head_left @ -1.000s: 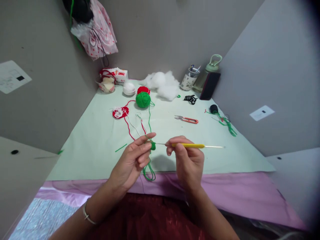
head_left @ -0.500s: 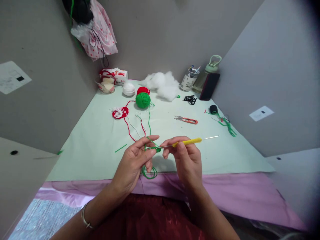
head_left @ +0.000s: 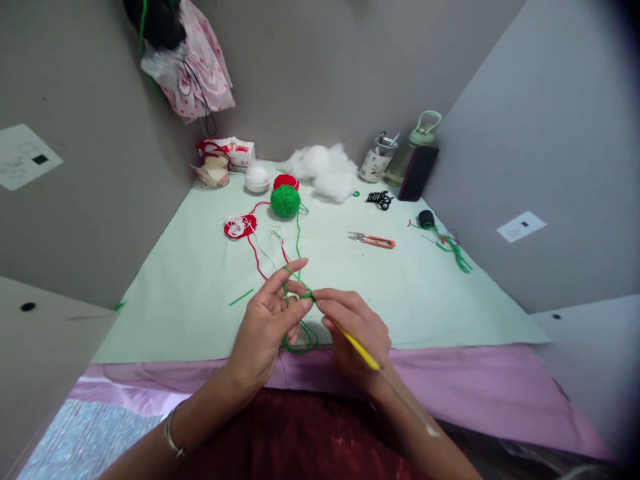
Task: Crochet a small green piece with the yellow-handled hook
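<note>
My left hand (head_left: 267, 320) is raised over the near edge of the pale green mat (head_left: 190, 293), fingers curled, pinching a small green crochet piece (head_left: 306, 295) with green yarn (head_left: 298, 247) looped over the forefinger. Against it, my right hand (head_left: 355, 330) grips a yellow-handled crochet hook (head_left: 367, 360); its tip is at the green piece and its handle slants back toward my forearm. The strand runs up the mat to a green yarn ball (head_left: 285, 201). A loop of green yarn hangs below my left hand.
On the mat lie a red and white crochet piece (head_left: 240, 226), red yarn ball (head_left: 287, 181), white ball (head_left: 257, 179), stuffing (head_left: 325, 170), orange snips (head_left: 373, 240), black clips (head_left: 381, 198) and green scraps (head_left: 453, 250). A cup, a bottle and a tissue box stand at the back. Grey walls close both sides.
My right hand turned the hook: its handle swung from pointing right to slanting down toward my forearm, the tip moving into the green piece. My left hand stayed in place holding the yarn.
</note>
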`<state>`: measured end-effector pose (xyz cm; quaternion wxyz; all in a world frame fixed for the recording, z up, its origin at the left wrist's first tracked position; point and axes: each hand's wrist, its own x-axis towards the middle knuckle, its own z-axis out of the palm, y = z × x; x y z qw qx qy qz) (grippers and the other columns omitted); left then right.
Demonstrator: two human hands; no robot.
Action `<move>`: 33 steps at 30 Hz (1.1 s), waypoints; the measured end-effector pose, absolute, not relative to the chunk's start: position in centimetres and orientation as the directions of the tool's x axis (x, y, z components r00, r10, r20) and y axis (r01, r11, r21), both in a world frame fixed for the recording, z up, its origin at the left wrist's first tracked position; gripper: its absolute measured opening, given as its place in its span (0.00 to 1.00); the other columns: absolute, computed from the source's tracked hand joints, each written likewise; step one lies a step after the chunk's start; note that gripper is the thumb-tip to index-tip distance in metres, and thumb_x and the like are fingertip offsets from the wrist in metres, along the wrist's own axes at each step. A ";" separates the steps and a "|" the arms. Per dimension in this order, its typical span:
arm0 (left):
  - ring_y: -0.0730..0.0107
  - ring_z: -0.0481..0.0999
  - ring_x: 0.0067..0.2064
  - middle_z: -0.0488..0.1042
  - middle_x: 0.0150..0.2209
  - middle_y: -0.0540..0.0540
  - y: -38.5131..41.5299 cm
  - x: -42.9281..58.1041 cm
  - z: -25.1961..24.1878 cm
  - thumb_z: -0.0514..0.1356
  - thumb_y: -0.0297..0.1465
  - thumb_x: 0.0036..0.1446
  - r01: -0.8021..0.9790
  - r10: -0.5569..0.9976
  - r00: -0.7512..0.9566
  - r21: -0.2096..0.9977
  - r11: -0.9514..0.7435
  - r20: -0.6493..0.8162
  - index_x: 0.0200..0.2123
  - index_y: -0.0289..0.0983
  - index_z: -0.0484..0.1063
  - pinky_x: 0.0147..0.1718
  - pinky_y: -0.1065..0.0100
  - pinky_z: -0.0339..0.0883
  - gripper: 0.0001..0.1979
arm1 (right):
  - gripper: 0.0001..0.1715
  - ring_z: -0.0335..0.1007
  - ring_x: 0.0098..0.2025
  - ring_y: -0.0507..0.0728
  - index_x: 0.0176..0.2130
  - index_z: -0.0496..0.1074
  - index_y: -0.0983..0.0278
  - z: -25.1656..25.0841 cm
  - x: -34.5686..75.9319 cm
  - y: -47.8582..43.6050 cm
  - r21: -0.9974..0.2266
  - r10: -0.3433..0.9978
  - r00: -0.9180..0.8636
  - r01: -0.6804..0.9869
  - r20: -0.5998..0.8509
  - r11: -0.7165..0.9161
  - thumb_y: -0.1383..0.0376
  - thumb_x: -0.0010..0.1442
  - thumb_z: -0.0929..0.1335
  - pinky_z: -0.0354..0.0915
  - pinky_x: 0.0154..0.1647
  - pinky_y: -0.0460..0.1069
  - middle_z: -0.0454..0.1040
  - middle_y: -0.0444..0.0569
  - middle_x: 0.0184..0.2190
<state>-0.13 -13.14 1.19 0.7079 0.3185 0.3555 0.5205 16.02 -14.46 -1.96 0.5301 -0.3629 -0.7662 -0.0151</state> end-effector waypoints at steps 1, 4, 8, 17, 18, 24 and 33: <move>0.89 0.60 0.19 0.74 0.38 0.54 -13.1 -0.2 1.3 0.77 0.26 0.51 -0.526 0.958 0.213 0.804 0.277 -0.190 0.59 0.44 0.79 0.15 0.81 0.56 0.31 | 0.22 0.84 0.47 0.59 0.61 0.76 0.56 -2.1 16.0 -14.4 -0.314 0.517 -0.195 0.603 0.833 0.734 0.71 0.71 0.69 0.81 0.42 0.52 0.85 0.54 0.49; 0.89 0.50 0.18 0.69 0.28 0.57 -12.8 -0.5 1.6 0.78 0.29 0.51 -0.573 0.906 0.330 0.706 0.416 -0.265 0.57 0.37 0.80 0.14 0.82 0.49 0.29 | 0.22 0.83 0.46 0.59 0.59 0.78 0.53 -1.9 16.0 -14.3 -0.314 0.509 -0.185 0.599 0.841 0.737 0.71 0.70 0.70 0.80 0.43 0.52 0.84 0.51 0.47; 0.87 0.43 0.19 0.58 0.21 0.62 -12.1 -1.0 2.2 0.76 0.26 0.53 -0.618 0.862 0.418 0.606 0.501 -0.287 0.52 0.31 0.81 0.14 0.83 0.48 0.22 | 0.15 0.80 0.36 0.55 0.51 0.81 0.56 -0.9 15.9 -14.4 -0.731 0.740 0.099 0.286 0.666 0.620 0.70 0.73 0.66 0.77 0.38 0.52 0.82 0.49 0.40; 0.91 0.53 0.18 0.72 0.31 0.55 -12.7 -0.4 1.9 0.76 0.28 0.53 -0.557 0.909 0.347 0.729 0.399 -0.232 0.50 0.36 0.82 0.15 0.82 0.49 0.21 | 0.11 0.76 0.31 0.53 0.45 0.83 0.57 -0.4 15.0 -13.8 -0.851 0.842 0.135 0.020 0.523 0.525 0.64 0.73 0.69 0.74 0.34 0.51 0.83 0.48 0.39; 0.91 0.54 0.18 0.72 0.31 0.55 -12.7 -0.4 1.9 0.76 0.27 0.52 -0.555 0.916 0.327 0.737 0.385 -0.232 0.50 0.37 0.82 0.15 0.82 0.50 0.21 | 0.11 0.76 0.32 0.53 0.45 0.83 0.57 -0.4 15.0 -14.0 -0.848 0.836 0.147 0.040 0.529 0.529 0.64 0.73 0.68 0.74 0.34 0.51 0.83 0.47 0.37; 0.92 0.54 0.18 0.72 0.33 0.55 -12.5 -0.8 2.0 0.77 0.26 0.50 -0.558 0.945 0.243 0.765 0.322 -0.220 0.48 0.37 0.83 0.15 0.81 0.50 0.20 | 0.11 0.76 0.31 0.54 0.43 0.83 0.59 -0.3 15.8 -14.6 -0.858 0.837 0.205 0.030 0.507 0.513 0.64 0.73 0.68 0.74 0.33 0.52 0.80 0.46 0.34; 0.90 0.59 0.18 0.74 0.34 0.53 -12.8 -0.2 1.8 0.76 0.30 0.53 -0.509 0.926 0.309 0.785 0.354 -0.217 0.51 0.38 0.83 0.16 0.80 0.55 0.21 | 0.11 0.76 0.31 0.53 0.44 0.83 0.59 -0.7 15.2 -13.8 -0.886 0.881 0.126 -0.030 0.455 0.462 0.62 0.74 0.68 0.74 0.33 0.50 0.83 0.48 0.37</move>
